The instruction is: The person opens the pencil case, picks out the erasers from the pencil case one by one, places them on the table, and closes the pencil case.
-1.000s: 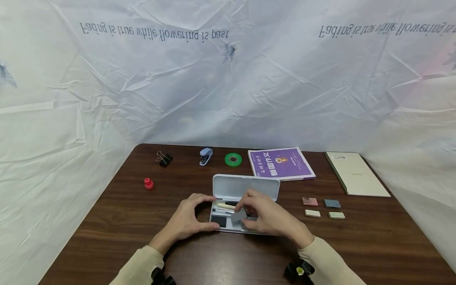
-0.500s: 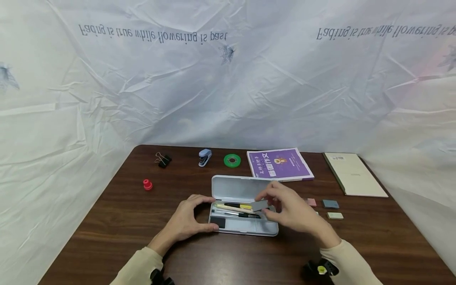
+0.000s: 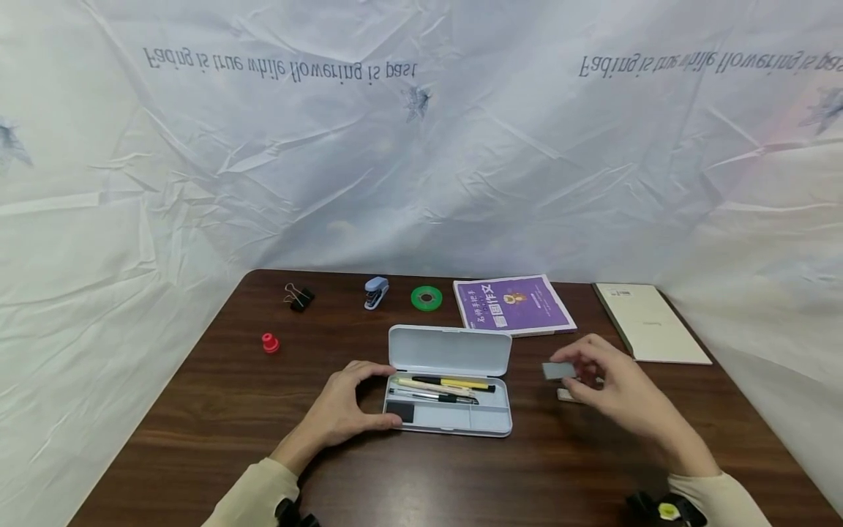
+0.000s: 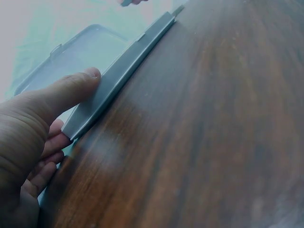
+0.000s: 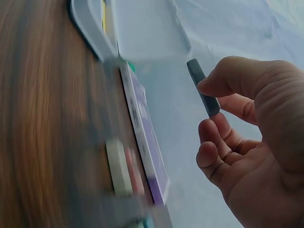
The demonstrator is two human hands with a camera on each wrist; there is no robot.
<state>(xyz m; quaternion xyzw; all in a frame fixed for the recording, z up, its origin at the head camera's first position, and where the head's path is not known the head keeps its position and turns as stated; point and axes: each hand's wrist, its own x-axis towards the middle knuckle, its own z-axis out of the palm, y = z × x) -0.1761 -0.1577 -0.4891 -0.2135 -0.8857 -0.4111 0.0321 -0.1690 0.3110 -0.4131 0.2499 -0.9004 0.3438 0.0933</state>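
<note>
Currently, right hand (image 3: 612, 380) pinches grey block (image 3: 558, 371) between thumb and fingers, raised off the surface (image 3: 461, 483), between pencil case (image 3: 489, 419) and the surface's right edge. Left hand (image 3: 345, 402) grips the pencil case's left end, thumb on its front edge. Pale block (image 3: 566, 395) partly hidden by right hand. Risk, likely: loose pinch drops grey block, or low fingers knock pale block. Versus half a second ago: grey block has cleared the pencil case, nearer the surface's right edge; left hand same.
</note>
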